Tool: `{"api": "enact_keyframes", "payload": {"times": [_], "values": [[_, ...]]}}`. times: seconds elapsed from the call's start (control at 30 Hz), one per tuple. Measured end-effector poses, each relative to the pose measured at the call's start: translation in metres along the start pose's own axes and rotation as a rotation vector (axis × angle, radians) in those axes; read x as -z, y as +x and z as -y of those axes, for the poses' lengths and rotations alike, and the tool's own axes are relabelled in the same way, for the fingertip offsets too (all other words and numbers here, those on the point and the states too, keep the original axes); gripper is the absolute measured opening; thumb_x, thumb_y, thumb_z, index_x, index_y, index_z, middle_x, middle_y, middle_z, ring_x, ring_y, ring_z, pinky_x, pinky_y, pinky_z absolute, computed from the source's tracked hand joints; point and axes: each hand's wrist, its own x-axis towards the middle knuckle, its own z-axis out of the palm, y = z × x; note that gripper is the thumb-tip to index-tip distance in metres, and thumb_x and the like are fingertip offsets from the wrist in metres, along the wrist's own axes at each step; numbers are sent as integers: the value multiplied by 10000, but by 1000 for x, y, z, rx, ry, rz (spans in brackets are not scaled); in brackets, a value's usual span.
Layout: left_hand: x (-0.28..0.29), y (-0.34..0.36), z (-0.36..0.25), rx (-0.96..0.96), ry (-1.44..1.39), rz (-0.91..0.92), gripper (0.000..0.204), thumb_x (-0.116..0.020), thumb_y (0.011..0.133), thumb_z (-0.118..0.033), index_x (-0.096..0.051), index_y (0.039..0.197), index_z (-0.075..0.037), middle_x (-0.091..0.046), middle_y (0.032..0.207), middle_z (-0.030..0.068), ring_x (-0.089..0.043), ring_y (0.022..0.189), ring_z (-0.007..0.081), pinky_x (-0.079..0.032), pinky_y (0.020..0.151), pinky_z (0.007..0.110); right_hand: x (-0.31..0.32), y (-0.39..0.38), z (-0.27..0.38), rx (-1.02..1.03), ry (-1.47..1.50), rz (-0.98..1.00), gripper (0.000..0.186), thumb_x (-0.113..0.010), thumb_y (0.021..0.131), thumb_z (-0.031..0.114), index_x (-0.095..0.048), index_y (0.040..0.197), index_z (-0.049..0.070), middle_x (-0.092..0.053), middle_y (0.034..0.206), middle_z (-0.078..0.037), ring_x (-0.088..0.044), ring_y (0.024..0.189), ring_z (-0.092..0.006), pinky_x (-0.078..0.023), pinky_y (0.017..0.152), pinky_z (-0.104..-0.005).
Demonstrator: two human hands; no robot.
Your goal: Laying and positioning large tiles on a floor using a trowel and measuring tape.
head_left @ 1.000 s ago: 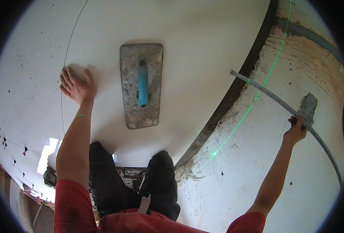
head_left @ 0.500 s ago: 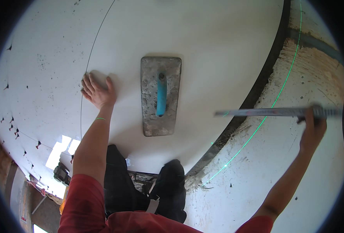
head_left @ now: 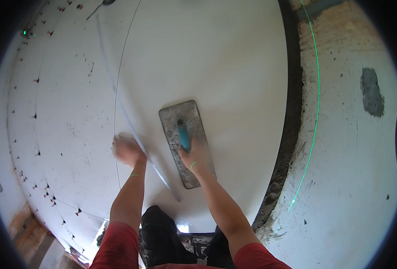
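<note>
My right hand [head_left: 196, 157] is wrapped round the blue handle [head_left: 183, 136] of a grey, mortar-crusted rectangular float [head_left: 189, 110]. The float lies flat on a large white tile [head_left: 238, 89], slightly turned. My left hand [head_left: 127, 150], smeared by motion, looks closed and is beside the thin joint line at the tile's left. A long, thin silver straightedge [head_left: 129, 119] slants past its thumb side and seems gripped there. Its blurred lower end is just left of the float.
Small red and black levelling clips [head_left: 38, 153] stand along joints in the tiles at left. A dark gap [head_left: 292, 89] edges the tile at right. Beyond it a green laser line [head_left: 318, 85] crosses a stained whitish surface. My dark-clad knees [head_left: 160, 233] are at the near edge.
My right hand has come from the far right onto the float's handle, and the float has turned and shifted nearer. The straightedge has passed from my right hand to my left side.
</note>
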Motion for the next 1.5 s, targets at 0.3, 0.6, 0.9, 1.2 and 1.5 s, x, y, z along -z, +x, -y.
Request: {"api": "enact_keyframes", "payload": {"times": [0.3,0.6,0.9,1.2,1.5], "values": [[9,-35,-32,-197,-141,-71,797,-565,1071,-477,-291,1685,-50,-293,1723,268,-209,1621,438,-144,1311,590,87,-40,-149,-66,-34,-240,481,-780,865,329,-629,1256,93,-746,870,-236,-726,844,-481,-582,756,-574],[8,-197,-296,-407,-61,141,800,-552,1047,-506,-304,1683,-90,-207,1773,199,-124,1642,433,-72,1311,606,154,-77,-268,-11,264,-362,375,-787,877,295,-690,1129,34,-734,882,-260,-724,846,-492,-580,739,-549],[1,-203,-313,-397,2,192,865,-550,1020,-518,-238,1691,-70,-200,1761,226,-109,1638,451,-54,1307,624,196,-45,-274,-176,311,-153,303,-824,866,255,-678,1024,41,-715,811,-252,-730,791,-466,-582,659,-512],[-8,-213,-326,-417,4,125,821,-538,1031,-475,-249,1689,-77,-228,1761,204,-132,1641,430,-85,1309,613,190,-19,-293,-140,362,-294,294,-833,848,226,-652,965,25,-686,741,-245,-700,729,-490,-570,615,-511],[5,-190,-326,-404,6,175,868,-556,998,-510,-254,1679,-64,-207,1763,214,-105,1641,447,-49,1308,634,248,-77,-273,482,379,-382,538,-865,797,193,-663,1251,-12,-745,938,-241,-732,844,-487,-598,750,-485]]}}
